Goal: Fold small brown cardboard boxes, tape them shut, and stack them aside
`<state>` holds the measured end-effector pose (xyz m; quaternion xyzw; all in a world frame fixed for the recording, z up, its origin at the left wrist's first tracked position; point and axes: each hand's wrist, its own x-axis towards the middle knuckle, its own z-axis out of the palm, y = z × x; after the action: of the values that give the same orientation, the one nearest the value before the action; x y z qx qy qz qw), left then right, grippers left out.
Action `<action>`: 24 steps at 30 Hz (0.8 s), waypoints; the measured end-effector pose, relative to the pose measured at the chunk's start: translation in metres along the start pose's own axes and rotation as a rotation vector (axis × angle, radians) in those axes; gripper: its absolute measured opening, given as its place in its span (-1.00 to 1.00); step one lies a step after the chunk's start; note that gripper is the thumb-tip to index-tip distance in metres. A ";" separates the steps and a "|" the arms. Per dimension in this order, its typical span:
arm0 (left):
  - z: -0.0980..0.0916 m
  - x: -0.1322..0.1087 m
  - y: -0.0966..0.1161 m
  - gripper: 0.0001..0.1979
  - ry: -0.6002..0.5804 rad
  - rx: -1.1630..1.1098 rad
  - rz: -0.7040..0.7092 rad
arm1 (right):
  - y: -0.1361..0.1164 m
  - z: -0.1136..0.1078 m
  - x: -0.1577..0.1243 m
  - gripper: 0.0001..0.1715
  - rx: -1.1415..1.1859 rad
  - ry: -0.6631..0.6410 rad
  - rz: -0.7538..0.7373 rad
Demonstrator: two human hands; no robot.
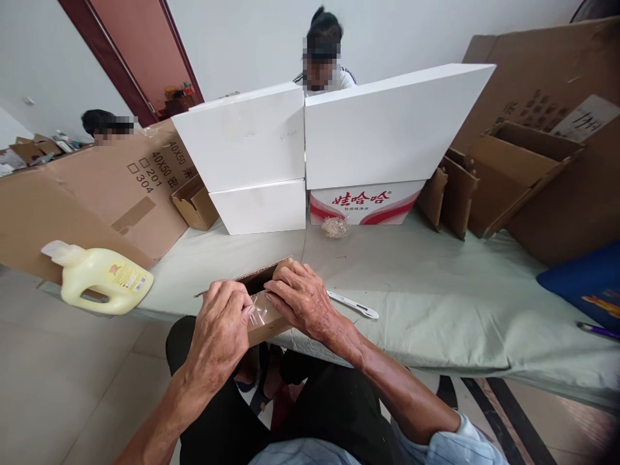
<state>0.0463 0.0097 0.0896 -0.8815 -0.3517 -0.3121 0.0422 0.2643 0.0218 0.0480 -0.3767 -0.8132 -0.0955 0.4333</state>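
Observation:
A small open cardboard box (271, 332) sits at the table's front edge, its dark inside partly showing behind my hands. Curled at its left side, my left hand (220, 329) pinches the end of a piece of clear tape (260, 311), which looks shiny and wrinkled against the box's near wall. My right hand (305, 300) is closed over the box's right rim, with its fingertips by the tape. Just right of that hand lies a white utility knife (353, 304) on the cloth.
White boxes (261, 145) and a printed red-and-white carton (363, 205) form a wall ahead, with a crumpled clear bundle (335, 226) before it. A yellow detergent bottle (104, 281) lies left. Folded cardboard (513, 168) and a blue object (581, 284) are right. Two people sit beyond.

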 end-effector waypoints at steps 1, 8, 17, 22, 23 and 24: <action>0.000 0.000 0.002 -0.76 0.002 -0.002 0.006 | 0.000 0.000 0.000 -0.72 0.002 -0.008 0.004; -0.009 -0.008 0.019 -0.75 -0.021 -0.211 0.015 | 0.002 0.000 0.001 -0.72 0.019 -0.094 0.086; -0.029 -0.015 0.006 -0.78 0.000 -0.914 -0.483 | 0.004 0.004 0.002 -0.74 -0.029 -0.029 0.077; -0.020 -0.006 0.004 -0.68 -0.003 -1.091 -0.564 | -0.004 -0.011 0.003 -0.71 0.301 0.238 0.160; -0.019 -0.004 0.005 -0.67 -0.008 -1.096 -0.560 | -0.008 -0.017 0.004 -0.69 0.437 0.251 0.199; -0.019 -0.002 0.007 -0.67 -0.010 -1.091 -0.558 | -0.012 -0.023 0.005 -0.67 0.589 0.233 0.245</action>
<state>0.0396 -0.0019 0.1045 -0.6523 -0.3589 -0.4423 -0.5000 0.2689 0.0052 0.0683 -0.3168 -0.6996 0.1537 0.6217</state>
